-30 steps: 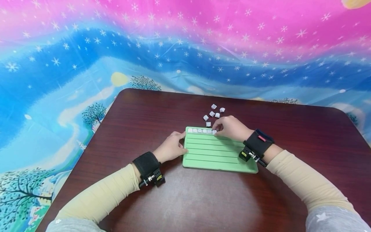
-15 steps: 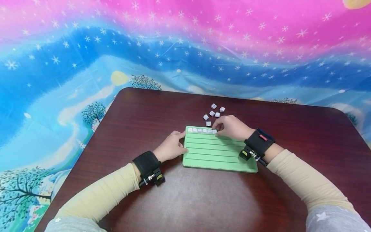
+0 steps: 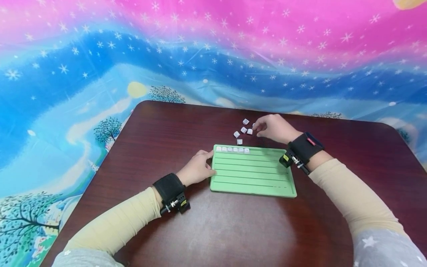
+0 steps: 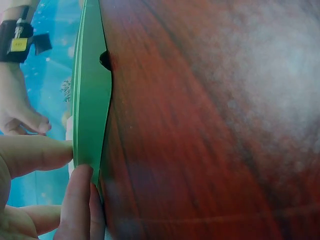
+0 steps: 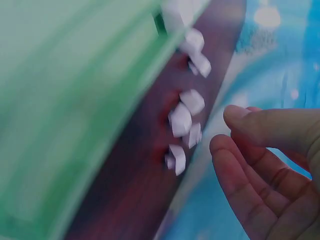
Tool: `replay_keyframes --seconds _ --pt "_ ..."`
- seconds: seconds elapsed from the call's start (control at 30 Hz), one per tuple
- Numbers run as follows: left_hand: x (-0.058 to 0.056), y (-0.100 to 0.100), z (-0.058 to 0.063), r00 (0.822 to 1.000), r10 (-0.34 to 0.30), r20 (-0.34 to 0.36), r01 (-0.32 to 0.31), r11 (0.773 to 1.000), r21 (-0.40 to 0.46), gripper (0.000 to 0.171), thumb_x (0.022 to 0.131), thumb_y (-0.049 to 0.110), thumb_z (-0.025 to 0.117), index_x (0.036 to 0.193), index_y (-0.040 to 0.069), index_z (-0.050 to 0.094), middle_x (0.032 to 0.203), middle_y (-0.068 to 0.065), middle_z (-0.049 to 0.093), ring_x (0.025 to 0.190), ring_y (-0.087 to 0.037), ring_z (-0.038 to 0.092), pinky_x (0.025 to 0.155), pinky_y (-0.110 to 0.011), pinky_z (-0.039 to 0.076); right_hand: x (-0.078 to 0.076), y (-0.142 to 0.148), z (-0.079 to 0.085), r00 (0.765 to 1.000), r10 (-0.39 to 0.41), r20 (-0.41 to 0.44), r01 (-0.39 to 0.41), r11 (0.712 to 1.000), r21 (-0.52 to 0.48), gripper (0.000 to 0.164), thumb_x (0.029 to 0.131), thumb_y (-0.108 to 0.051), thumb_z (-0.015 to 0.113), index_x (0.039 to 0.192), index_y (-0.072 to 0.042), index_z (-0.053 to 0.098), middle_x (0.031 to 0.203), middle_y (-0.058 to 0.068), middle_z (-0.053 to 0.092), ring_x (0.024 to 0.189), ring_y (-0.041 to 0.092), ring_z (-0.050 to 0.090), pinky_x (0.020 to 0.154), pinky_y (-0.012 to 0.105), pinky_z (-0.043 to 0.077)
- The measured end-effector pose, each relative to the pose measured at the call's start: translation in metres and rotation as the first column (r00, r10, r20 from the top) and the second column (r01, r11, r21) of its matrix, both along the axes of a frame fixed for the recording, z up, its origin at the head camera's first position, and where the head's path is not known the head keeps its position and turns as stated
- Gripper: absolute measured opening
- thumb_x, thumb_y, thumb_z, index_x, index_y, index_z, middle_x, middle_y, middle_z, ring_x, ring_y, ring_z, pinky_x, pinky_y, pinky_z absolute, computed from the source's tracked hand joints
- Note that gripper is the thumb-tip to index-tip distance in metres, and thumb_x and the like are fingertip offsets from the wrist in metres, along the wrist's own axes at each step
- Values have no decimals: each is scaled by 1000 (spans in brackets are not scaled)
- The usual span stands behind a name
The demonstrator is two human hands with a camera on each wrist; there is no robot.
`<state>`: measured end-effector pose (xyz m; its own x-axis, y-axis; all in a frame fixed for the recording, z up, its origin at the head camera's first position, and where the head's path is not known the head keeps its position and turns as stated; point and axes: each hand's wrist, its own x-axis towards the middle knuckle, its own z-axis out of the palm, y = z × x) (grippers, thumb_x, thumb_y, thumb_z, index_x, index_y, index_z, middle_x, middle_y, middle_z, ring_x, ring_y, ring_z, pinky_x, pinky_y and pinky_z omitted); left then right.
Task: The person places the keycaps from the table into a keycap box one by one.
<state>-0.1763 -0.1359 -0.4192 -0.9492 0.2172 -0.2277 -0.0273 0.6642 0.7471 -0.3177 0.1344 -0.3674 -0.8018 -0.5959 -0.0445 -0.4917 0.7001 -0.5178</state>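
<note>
A green grooved tray [image 3: 250, 168] lies on the table, a row of several white keycaps [image 3: 235, 150] set along its far-left groove. My left hand [image 3: 196, 170] holds the tray's left edge; in the left wrist view its fingertips [image 4: 80, 182] touch the green side wall. Beyond the tray lie several loose white keycaps [image 3: 244, 130], some tilted. My right hand [image 3: 276, 128] hovers at the right of this group, its fingers overlapping one keycap in the head view. In the right wrist view a gap shows between thumb and fingertips [image 5: 222, 145], with nothing in it.
The dark wooden table [image 3: 220, 230] has its far edge just behind the loose keycaps. A colourful snowflake-patterned cloth [image 3: 213, 48] hangs behind it. Black straps with small cameras [image 3: 305, 148] sit on both wrists.
My right hand has left the last keycap in the row and moved up and right to the loose keycaps. The left hand keeps its place on the tray.
</note>
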Motion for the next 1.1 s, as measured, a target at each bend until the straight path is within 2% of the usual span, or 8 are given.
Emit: replay_keyframes --seconds 0.17,0.37,0.57,0.9,1.1 --pt "1 -1 1 1000 3 11 -3 1000 7 80 91 3 76 157 -4 32 147 -24 41 79 -12 58 70 -24 50 -19 -2 6 998 -59 -1 59 998 7 22 92 4 72 114 5 73 105 19 71 101 35 65 89 49 51" --pt "2 -1 2 1000 0 16 0 1000 2 80 91 3 76 158 -3 31 148 -24 41 80 -12 58 70 -24 50 -33 -11 5 996 -85 3 85 996 41 22 93 3 70 114 8 72 105 23 70 101 39 63 90 51 48" --pt "1 -1 1 1000 -5 4 5 1000 0 80 91 3 75 158 -4 31 148 -24 41 79 -11 58 70 -24 50 -42 -14 -1 994 -109 27 106 992 73 21 92 4 71 111 10 73 108 25 70 103 41 63 90 52 50" --pt "2 -3 1 1000 3 4 -3 1000 2 80 91 3 75 157 -4 31 145 -23 42 78 -12 58 70 -24 50 -53 -20 -15 990 -111 88 99 986 131 28 97 4 64 124 11 69 129 31 62 119 47 56 98 54 48" --pt "0 -3 1 1000 -8 0 8 1000 5 80 91 3 75 157 -5 31 147 -24 40 79 -12 59 70 -24 50 -57 -18 -18 986 -135 101 121 984 131 27 98 3 63 122 12 69 125 31 63 116 46 58 96 54 49"
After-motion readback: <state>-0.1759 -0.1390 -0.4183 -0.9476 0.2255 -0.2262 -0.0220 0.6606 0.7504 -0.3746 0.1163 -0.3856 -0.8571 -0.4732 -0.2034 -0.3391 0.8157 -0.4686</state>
